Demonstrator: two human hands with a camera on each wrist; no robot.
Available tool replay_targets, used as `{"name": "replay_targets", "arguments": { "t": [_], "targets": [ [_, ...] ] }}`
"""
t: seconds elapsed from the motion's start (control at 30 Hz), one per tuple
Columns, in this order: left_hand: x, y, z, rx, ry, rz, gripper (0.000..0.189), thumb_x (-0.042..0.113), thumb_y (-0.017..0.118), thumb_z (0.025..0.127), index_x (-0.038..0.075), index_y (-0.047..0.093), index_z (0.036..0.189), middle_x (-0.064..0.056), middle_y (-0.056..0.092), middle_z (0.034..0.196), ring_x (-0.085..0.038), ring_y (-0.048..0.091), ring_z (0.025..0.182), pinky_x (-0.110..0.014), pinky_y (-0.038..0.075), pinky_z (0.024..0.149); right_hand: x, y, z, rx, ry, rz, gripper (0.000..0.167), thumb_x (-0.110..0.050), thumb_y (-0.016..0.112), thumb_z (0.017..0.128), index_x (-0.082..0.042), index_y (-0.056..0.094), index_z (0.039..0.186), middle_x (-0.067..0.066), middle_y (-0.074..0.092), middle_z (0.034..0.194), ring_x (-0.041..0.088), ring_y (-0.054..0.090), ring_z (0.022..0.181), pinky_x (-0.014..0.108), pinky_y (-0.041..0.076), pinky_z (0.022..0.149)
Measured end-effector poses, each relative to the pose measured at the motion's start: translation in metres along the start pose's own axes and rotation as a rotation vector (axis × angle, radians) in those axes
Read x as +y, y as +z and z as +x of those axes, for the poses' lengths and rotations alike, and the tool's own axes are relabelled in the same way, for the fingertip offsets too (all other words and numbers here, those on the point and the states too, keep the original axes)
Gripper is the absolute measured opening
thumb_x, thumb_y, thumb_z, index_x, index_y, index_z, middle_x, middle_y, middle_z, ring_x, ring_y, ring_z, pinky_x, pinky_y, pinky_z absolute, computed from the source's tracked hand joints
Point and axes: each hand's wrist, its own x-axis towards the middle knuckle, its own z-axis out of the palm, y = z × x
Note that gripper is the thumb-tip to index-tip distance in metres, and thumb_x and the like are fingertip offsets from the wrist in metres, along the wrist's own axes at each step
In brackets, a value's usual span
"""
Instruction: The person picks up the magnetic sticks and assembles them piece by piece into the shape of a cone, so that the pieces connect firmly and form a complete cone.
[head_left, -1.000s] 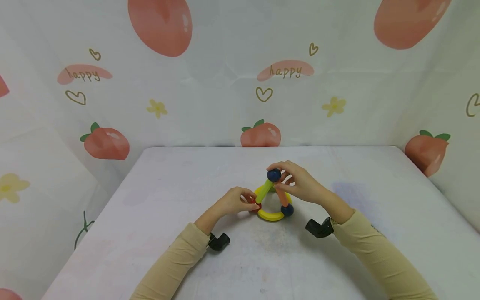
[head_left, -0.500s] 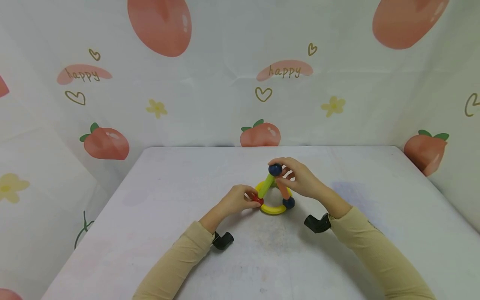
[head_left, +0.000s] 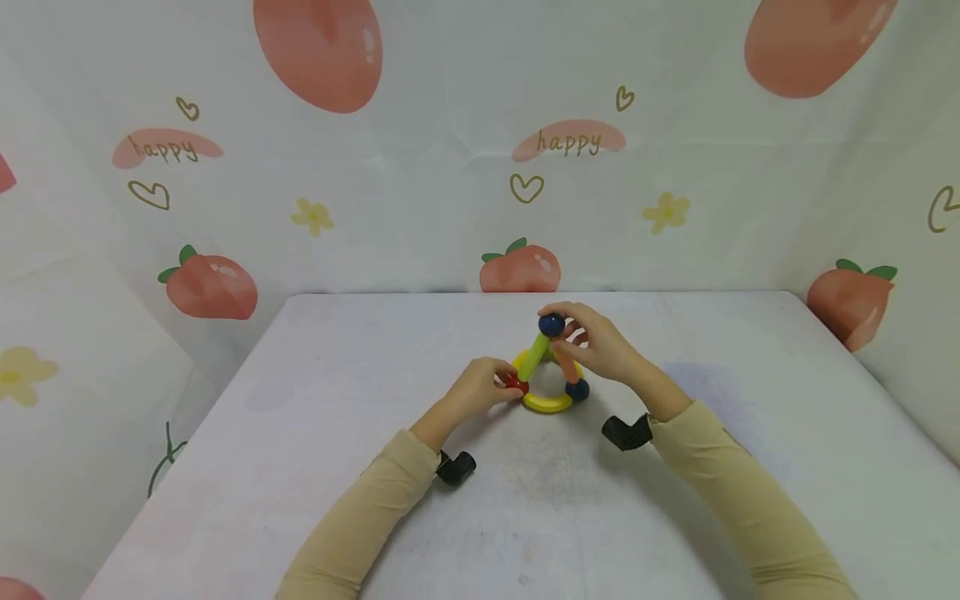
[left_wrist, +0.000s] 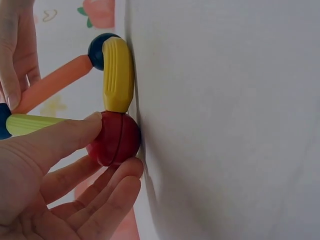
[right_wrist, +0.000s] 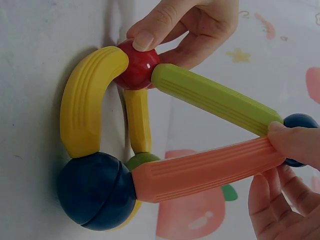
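Observation:
A magnetic ball-and-stick model stands mid-table in the head view. Its base ring joins curved yellow sticks with a red ball, a blue ball and a green ball at the back. From that ring a lime green stick and an orange stick lean together under a dark blue top ball. My left hand pinches the red ball between thumb and fingers. At the peak, my right hand holds the model, index finger over the top ball, thumb at the orange stick's upper end.
The white table reaches back to a fabric backdrop printed with peaches, hearts and flowers. Black wrist-worn pieces hang beside both beige sleeves.
Both hands and the model have shifted together toward the table's far side, and very slightly right. The grip of each hand looks the same.

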Motion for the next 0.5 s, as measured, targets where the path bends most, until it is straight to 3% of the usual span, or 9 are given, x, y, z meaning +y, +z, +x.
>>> {"name": "replay_targets", "arguments": {
  "t": [0.2, 0.5],
  "targets": [
    [0.001, -0.001, 0.008, 0.002, -0.015, 0.026, 0.036, 0.019, 0.071, 0.082, 0.001, 0.065, 0.113, -0.013, 0.067, 0.1, -0.018, 0.059, 0.081, -0.02, 0.046, 0.065, 0.004, 0.0, 0.003, 0.009, 0.045, 0.004, 0.044, -0.001, 0.064, 0.085, -0.007, 0.05, 0.126, 0.016, 0.057, 0.118, 0.024, 0.061, 0.084, 0.027, 0.05, 0.072],
    [-0.002, -0.001, 0.016, 0.029, -0.009, 0.024, 0.034, 0.019, 0.072, 0.082, 0.002, 0.066, 0.111, -0.012, 0.068, 0.097, -0.018, 0.058, 0.083, -0.021, 0.044, 0.067, 0.011, 0.0, 0.009, 0.027, 0.033, -0.001, 0.044, 0.0, 0.063, 0.086, -0.005, 0.05, 0.127, 0.018, 0.056, 0.12, 0.027, 0.061, 0.085, 0.032, 0.051, 0.073]
  ]
}}
